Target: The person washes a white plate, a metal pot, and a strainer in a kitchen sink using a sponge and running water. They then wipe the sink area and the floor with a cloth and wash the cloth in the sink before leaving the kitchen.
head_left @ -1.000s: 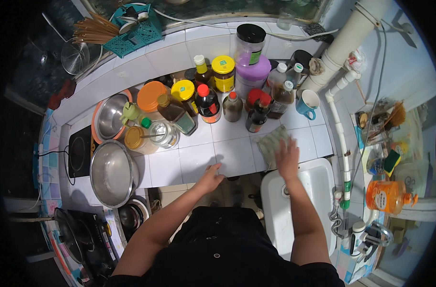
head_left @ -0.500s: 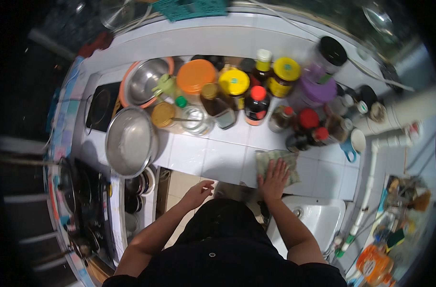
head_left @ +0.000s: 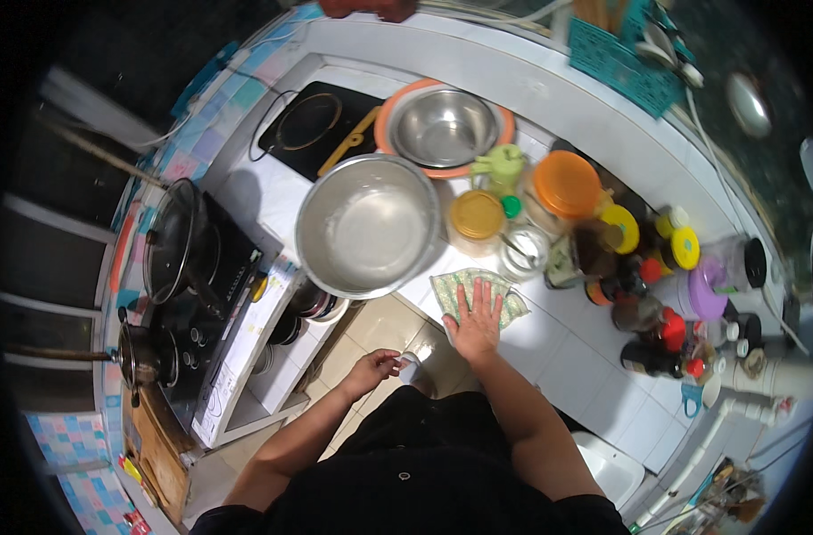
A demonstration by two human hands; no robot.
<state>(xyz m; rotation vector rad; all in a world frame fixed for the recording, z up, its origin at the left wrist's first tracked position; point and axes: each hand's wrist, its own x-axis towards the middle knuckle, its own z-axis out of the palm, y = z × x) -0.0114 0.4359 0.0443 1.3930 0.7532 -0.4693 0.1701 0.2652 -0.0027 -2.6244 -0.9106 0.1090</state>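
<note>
My right hand (head_left: 476, 328) lies flat on a green and pale patterned cloth (head_left: 442, 287), fingers spread, pressing it against the white tiled counter (head_left: 553, 357) near its front edge. Just beyond the cloth stand a jar with a tan lid (head_left: 476, 217) and a glass jar (head_left: 524, 253) with a handle sticking out. My left hand (head_left: 371, 373) hangs over the floor in front of the counter. Its fingers are loosely curled together, and I see nothing in them. To the cloth's left sits a large metal basin (head_left: 367, 226).
Behind are a steel bowl in an orange basin (head_left: 445, 129) and a black cooktop (head_left: 308, 129). Bottles and jars crowd the right side, by an orange-lidded jar (head_left: 566, 184). A stove with a lidded pan (head_left: 179, 241) stands left; a sink (head_left: 607, 468) lies lower right.
The view has swung left. My right hand and the cloth have moved left along the counter, from near the sink to beside the tan-lidded jar. My left hand's fingers are more curled.
</note>
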